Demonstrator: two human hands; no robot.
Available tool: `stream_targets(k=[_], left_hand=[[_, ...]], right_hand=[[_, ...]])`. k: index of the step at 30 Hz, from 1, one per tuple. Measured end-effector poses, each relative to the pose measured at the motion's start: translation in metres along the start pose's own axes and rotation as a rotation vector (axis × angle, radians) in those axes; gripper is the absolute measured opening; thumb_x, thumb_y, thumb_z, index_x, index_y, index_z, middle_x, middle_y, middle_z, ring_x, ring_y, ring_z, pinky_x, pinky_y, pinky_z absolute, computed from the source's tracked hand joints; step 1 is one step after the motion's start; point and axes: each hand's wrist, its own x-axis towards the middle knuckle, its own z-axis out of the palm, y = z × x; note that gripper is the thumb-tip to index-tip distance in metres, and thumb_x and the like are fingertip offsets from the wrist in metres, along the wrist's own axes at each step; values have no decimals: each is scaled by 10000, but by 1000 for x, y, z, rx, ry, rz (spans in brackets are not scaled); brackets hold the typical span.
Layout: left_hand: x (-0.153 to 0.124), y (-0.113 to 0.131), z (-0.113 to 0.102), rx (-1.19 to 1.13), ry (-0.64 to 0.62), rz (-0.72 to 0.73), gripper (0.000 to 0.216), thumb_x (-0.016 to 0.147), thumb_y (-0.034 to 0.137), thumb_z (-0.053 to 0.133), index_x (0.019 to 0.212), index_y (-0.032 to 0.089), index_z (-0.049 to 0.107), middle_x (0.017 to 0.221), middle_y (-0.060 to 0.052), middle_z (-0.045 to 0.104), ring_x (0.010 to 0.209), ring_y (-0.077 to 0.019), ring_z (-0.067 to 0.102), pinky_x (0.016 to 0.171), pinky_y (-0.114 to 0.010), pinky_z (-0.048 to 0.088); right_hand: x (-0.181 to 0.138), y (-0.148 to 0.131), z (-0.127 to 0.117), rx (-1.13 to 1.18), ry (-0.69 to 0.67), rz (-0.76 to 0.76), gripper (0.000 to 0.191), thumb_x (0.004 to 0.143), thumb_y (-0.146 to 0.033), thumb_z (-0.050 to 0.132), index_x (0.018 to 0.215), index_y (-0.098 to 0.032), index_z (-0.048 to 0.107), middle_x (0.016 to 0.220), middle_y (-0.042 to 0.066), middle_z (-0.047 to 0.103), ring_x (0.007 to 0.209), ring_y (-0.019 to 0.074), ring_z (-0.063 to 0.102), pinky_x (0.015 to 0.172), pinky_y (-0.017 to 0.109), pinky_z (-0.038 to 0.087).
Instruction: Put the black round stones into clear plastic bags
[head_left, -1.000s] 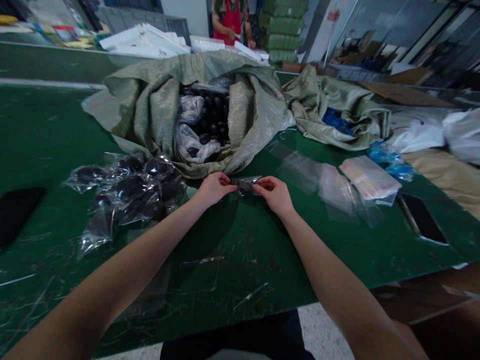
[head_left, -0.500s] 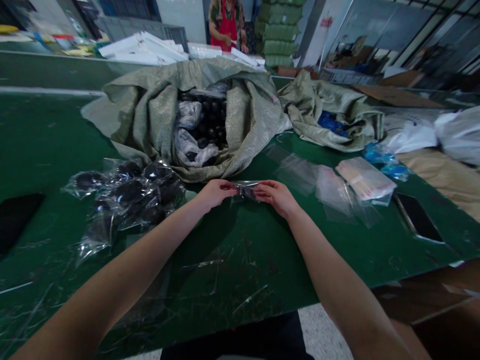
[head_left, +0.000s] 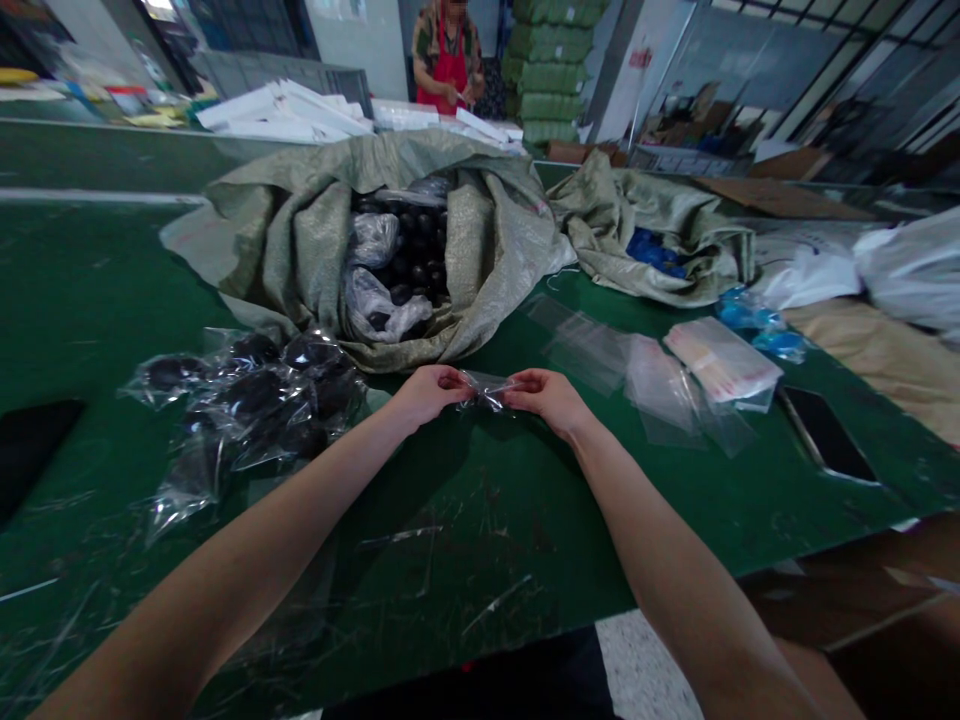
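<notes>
Between my hands, just in front of the large sack, is a small clear plastic bag (head_left: 486,388). My left hand (head_left: 429,393) pinches its left end and my right hand (head_left: 551,397) pinches its right end, both with fingers closed. Glare and the fingers hide what is inside the bag. To the left lies a heap of clear bags with black rounded objects (head_left: 259,388) in them. The open woven sack (head_left: 300,250) behind my hands holds many loose black rounded objects (head_left: 416,245) and some crumpled plastic.
Flat clear bags (head_left: 656,385) and a stack of bags (head_left: 724,358) lie to the right, beside a phone (head_left: 827,435). A second sack (head_left: 600,215) holds blue objects (head_left: 656,250). A dark flat item (head_left: 34,445) rests far left. Across the table stands a person in a red apron (head_left: 451,75).
The view has shifted slightly. Both hands still grip the bag's ends; its plastic now stands up more between them, and the dark shape seen in it earlier shows less.
</notes>
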Motion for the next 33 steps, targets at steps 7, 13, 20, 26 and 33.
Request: stream_targets(k=[7, 13, 20, 26, 33], left_hand=[[1, 7, -10, -302, -93, 76, 257, 663, 242, 796, 846, 138, 649, 639, 19, 592, 371, -5, 327, 340, -163, 151], [-9, 30, -19, -401, -8, 148, 350, 571, 238, 856, 835, 120, 658, 698, 5, 607, 403, 1, 372, 330, -139, 181], [-6, 28, -20, -395, 13, 159, 358, 574, 245, 857, 847, 113, 668, 713, -6, 614, 407, 1, 380, 326, -136, 195], [-3, 19, -12, -351, 72, 60, 328, 583, 211, 835, 821, 120, 627, 626, 21, 584, 360, -2, 340, 325, -156, 184], [-1, 10, -3, -171, 128, -12, 218, 695, 214, 746, 856, 132, 622, 523, 66, 502, 343, -20, 287, 359, -188, 170]], right_hand=[[-8, -13, 5, 239, -63, -107, 392, 598, -178, 858, 950, -178, 688, 870, 32, 743, 787, 140, 699, 782, 288, 566], [-13, -23, 2, 409, -129, -149, 251, 715, -266, 782, 942, -189, 706, 1005, 56, 739, 960, 191, 690, 829, 324, 556], [-12, -19, 6, 337, -147, -167, 255, 688, -273, 798, 904, -165, 716, 927, 53, 738, 834, 149, 692, 783, 284, 551], [-11, -18, 7, 207, -107, -83, 234, 668, -243, 808, 856, -156, 702, 871, 49, 733, 755, 115, 677, 711, 232, 555], [-6, -9, 11, -68, -48, -11, 144, 677, -149, 753, 811, -147, 697, 686, 24, 695, 592, 90, 611, 480, 167, 480]])
